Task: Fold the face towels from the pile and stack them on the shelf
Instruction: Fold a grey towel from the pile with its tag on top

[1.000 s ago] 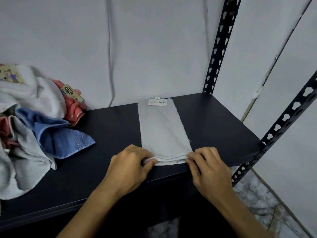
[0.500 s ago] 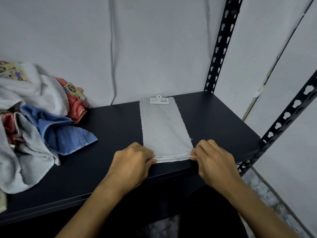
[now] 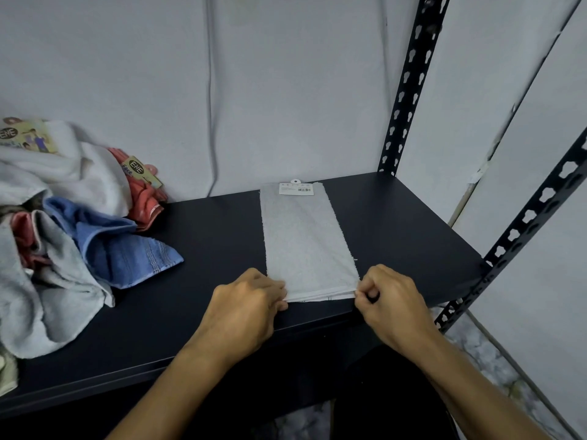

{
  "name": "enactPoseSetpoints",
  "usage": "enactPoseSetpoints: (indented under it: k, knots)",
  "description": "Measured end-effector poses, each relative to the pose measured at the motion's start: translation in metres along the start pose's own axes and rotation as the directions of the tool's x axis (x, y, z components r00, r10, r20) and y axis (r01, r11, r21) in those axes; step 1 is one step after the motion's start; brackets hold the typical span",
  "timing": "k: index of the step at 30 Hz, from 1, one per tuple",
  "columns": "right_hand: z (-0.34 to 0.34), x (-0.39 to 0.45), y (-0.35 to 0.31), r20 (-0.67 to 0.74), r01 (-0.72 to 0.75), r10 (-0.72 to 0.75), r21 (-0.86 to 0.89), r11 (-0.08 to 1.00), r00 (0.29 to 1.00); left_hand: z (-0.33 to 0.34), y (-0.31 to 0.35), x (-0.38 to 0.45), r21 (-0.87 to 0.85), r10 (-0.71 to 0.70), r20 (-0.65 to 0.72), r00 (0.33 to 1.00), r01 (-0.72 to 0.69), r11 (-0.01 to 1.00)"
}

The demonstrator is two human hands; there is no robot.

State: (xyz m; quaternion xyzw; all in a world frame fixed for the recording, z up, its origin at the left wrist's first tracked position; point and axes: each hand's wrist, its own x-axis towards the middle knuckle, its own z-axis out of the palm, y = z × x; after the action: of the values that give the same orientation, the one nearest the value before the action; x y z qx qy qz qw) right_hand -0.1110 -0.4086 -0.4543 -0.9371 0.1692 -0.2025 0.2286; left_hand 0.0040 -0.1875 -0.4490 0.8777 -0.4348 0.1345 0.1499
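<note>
While both hands (image 3: 244,308) (image 3: 392,301) pinch grey towel (image 3: 305,239), barcode tag (image 3: 296,188), "ENE" labels (image 3: 138,168).

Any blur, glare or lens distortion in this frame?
Head view: even, soft light, no glare; the slotted black shelf posts bow from wide-angle distortion; the grey folded face towel and both hands, left and right, look sharp.
</note>
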Motion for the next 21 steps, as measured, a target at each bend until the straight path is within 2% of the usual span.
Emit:
enactPoseSetpoints:
  k: [3,5,6,9,13,17,21]
  knots:
    - [-0.009,0.002,-0.003,0.041,-0.077,0.075,0.069,0.995,0.996,-0.006,0.005,-0.001,-0.018,0.004,0.007,1.0,-0.003,1.0]
    - [-0.015,0.001,-0.003,0.077,-0.08,0.077,0.04,0.996,0.994,-0.01,0.009,0.0,-0.011,0.014,0.042,0.999,-0.014,1.0]
    - [-0.016,0.0,-0.004,0.082,-0.036,0.036,-0.007,0.999,0.996,-0.012,0.01,0.0,0.008,0.026,0.037,0.999,-0.026,1.0]
    - [-0.011,0.001,-0.007,0.067,0.209,-0.202,-0.109,0.972,0.977,-0.012,0.011,0.005,0.084,0.109,-0.004,0.994,-0.109,0.991]
    - [0.014,-0.002,0.006,0.225,0.432,-0.386,-0.217,0.875,0.895,-0.005,0.008,0.0,0.12,0.167,0.062,0.984,-0.173,0.978]
    - [0.018,-0.013,0.014,0.276,0.507,-0.435,-0.301,0.808,0.857,-0.005,0.002,-0.018,0.145,0.194,0.119,0.974,-0.21,0.967]
    - [0.023,-0.021,0.014,0.225,0.575,-0.529,-0.287,0.766,0.818,-0.007,0.002,-0.031,0.113,0.216,0.067,0.974,-0.223,0.968]
